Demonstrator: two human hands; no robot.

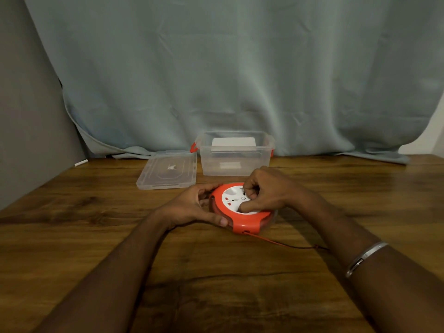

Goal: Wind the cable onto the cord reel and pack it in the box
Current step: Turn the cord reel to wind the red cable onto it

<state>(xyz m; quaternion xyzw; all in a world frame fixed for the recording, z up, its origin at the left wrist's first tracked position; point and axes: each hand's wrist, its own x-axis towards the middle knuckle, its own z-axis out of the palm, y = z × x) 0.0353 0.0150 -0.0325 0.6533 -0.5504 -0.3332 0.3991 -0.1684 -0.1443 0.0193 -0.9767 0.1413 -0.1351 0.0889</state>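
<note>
Head view: one wide-angle picture is being given, looking down over two forearms.
Hidden or unclear: part of the white face of the cord reel (241, 207) is being covered by the right hand (265, 191); the far end of the cable (283, 243) is being cut off behind the right forearm; the pale object inside the box (236, 153) is being blurred by the clear walls.
Counts: one reel, one cable, one box, one lid (168, 169), one bracelet (365, 258).
Reel: it is being rested flat on the wooden table (96, 224), just in front of the box.
Left hand (192, 207): it is being curled around the reel's left rim.
Right hand: its fingers are being bunched in a pinch on the reel's centre.
Cable: a thin red line is being trailed rightward from the reel's near edge.
Box: it is being left open; the lid is being laid flat beside it, to the left.
Backdrop: a grey-green curtain (216, 68) is being hung behind the table.
</note>
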